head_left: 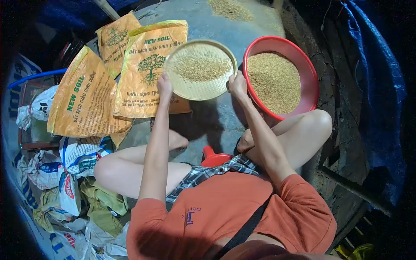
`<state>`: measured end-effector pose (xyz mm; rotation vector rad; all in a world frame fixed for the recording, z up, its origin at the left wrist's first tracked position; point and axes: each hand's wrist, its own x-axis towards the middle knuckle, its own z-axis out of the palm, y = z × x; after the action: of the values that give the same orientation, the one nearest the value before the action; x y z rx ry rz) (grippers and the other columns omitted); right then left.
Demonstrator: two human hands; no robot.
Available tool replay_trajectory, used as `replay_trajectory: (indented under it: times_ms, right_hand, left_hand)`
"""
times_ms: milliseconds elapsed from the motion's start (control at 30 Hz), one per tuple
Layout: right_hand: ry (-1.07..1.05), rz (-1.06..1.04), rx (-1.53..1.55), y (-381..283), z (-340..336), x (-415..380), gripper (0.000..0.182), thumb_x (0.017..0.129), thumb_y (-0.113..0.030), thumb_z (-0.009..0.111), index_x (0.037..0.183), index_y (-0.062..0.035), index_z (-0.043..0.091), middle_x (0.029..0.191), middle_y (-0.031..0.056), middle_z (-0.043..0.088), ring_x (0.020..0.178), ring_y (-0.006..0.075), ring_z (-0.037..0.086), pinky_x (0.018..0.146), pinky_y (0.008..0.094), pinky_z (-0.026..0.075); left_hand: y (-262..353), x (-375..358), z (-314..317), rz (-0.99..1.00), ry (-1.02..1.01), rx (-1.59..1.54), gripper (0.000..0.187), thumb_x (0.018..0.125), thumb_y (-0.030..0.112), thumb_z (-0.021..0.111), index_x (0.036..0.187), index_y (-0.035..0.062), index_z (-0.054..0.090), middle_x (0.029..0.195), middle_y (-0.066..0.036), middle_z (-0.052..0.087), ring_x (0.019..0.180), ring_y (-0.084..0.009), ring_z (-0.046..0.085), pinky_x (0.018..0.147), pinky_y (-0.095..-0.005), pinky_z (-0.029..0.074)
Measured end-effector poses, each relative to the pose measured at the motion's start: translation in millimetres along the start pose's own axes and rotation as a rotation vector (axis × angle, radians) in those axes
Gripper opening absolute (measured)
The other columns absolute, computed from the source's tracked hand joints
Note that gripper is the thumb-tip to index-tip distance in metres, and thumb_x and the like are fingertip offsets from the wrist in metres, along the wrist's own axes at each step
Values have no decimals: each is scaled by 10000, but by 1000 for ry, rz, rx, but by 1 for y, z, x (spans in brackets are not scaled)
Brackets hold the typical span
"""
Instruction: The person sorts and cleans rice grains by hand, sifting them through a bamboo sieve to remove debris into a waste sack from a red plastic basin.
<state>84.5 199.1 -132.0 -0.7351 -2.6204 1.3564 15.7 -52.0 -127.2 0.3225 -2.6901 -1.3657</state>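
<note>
Between my two hands I hold a round, shallow woven winnowing basket with a pale rim. A layer of light brown grain lies spread across its middle and far part. My left hand is closed on the rim at the left, and my right hand grips it at the right. Most of my fingers are hidden under the basket. Close by my right hand stands a red basin, holding a large amount of similar grain.
Orange printed sacks lie flat at the left, partly behind the basket. Tied bags crowd the lower left. Loose grain lies on the concrete floor at the far side. A red plastic object sits between my legs. Blue tarp hangs at right.
</note>
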Motion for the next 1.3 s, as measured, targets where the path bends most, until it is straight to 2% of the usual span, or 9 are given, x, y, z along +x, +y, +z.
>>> replay_trajectory:
  times_ms: [133,233,367,500,633,833,1000,1167,1300]
  right_hand:
    - [325,-420,217,-57,-33,-15,142,784,-107,386,858,13,371,592,243,493,580,385,522,475,450,371]
    - [329,-377,128,-53,-31,-14,144,784,-110,389,850,14,358,592,264,481,588,403,514,481,472,362]
    - [130,-127,-159,6,-2,-6,243,758,-146,395,872,69,395,708,299,516,694,410,530,635,464,403]
    - [-22,96,-129,-7,-13,-18,300,763,-190,395,894,77,434,825,305,513,804,414,509,708,449,404]
    - [132,-81,-73,-24,-16,-16,284,773,-189,387,880,72,419,749,295,509,736,416,512,662,463,393]
    - [292,-339,187,-67,-42,-24,175,781,-100,374,888,35,341,592,270,493,579,421,504,511,488,367]
    - [127,-162,-94,-5,-2,-6,231,770,-121,378,872,87,379,641,281,512,625,389,536,552,451,411]
    - [-75,85,-65,-12,-8,-14,267,770,-149,372,842,105,409,690,289,522,644,354,559,558,411,441]
    - [119,-134,-85,-47,-27,-18,269,769,-145,373,913,82,377,702,291,518,670,421,521,611,459,408]
  left_hand:
    - [51,2,-29,186,133,-328,418,859,282,305,827,-85,503,675,-172,538,667,-244,508,639,-357,381]
    - [68,-5,-24,477,341,-384,430,876,273,273,674,-54,467,534,-113,469,497,-214,409,510,-341,344]
    - [-13,0,19,74,98,53,412,828,276,310,772,-69,529,748,-251,536,732,-357,522,663,-402,380]
    - [-21,-4,19,0,-42,47,452,823,309,296,823,-76,533,815,-268,534,807,-396,503,709,-428,371]
    - [11,1,-1,-21,-6,13,437,833,302,306,813,-76,525,769,-244,541,744,-351,519,680,-390,377]
    - [55,8,-21,335,208,-529,421,878,275,254,823,-71,488,633,-77,514,597,-142,433,563,-300,357]
    - [-1,4,9,82,53,-41,494,844,339,260,880,-82,515,835,-281,526,840,-381,505,725,-403,373]
    - [-10,6,7,-70,-43,92,516,834,352,260,805,-85,532,784,-271,536,790,-387,511,704,-416,370]
    - [41,5,-26,24,12,-75,464,845,330,289,817,-73,517,720,-208,556,631,-275,529,604,-386,374]
